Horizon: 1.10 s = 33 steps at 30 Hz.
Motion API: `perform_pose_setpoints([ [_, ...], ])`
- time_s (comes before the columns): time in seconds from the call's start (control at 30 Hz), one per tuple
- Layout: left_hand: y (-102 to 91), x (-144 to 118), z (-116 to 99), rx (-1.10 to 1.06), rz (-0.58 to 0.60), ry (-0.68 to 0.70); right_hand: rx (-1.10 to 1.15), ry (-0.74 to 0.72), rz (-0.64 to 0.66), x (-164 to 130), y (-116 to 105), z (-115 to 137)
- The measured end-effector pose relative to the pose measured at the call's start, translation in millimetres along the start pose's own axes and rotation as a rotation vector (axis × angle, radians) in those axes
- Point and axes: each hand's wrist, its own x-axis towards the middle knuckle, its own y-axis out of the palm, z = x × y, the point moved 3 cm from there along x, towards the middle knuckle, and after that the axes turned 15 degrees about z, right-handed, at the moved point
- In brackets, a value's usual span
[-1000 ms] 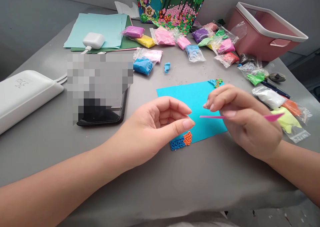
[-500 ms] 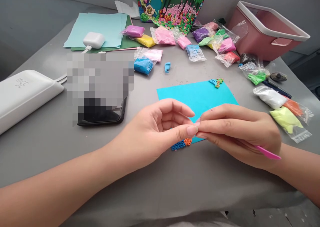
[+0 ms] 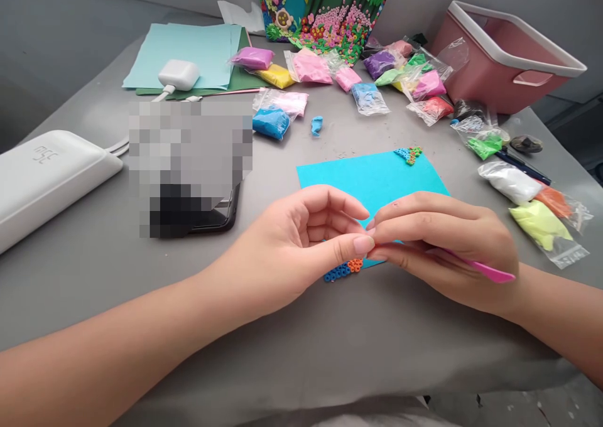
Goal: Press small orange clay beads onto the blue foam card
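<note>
**Fingertips meet over the blue card**

A grey counter (image 3: 330, 351) carries everything. At its far right stands a pink bin (image 3: 499, 63); at the near left lies a white case (image 3: 42, 176), with a dark phone (image 3: 207, 216) beside it, partly blurred. Pale green paper (image 3: 188, 56) sits at the back left with a small white earbud case (image 3: 178, 74) on it. Bags of coloured clay (image 3: 306, 69) are scattered across the back and down the right edge.

In the middle lies a blue card (image 3: 372, 179), flat on the counter. A cluster of blue and orange beads (image 3: 343, 270) sits at its near edge, and a smaller cluster (image 3: 409, 155) at its far corner.

The left hand (image 3: 287, 251) hovers over the card's near left corner, fingers curled, thumb and forefinger pressed close together in a pinch; what lies between them is too small to tell. The right hand (image 3: 447, 248) meets it tip to tip, its fingers (image 3: 391, 226) drawn together and closed round a thin pink stick (image 3: 490, 272), whose free end juts out past the wrist to the right. The stick's front end is hidden where the two hands touch, just above the near bead cluster.
</note>
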Motion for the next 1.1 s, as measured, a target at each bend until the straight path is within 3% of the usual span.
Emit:
perform_pose_setpoints([
  [0.27,0.6,-1,-2,0.022,-0.066,0.033,0.014,0.173,-0.168,-2,-9,-7],
  [0.47,-1.3,-2,-4,0.031,-0.161,0.085,-0.034,0.175,0.012,0,-6,-10],
  [0.73,-1.2,-3,-6,0.001,-0.158,0.091,-0.161,0.094,0.145,-3,-1,-12],
  [0.93,-0.8,-2,-6,0.0,-0.159,0.087,-0.176,0.149,0.277,-7,3,-15],
  [1.1,-1.4,-3,-6,0.012,-0.159,0.089,-0.142,0.148,0.297,-8,4,-14],
])
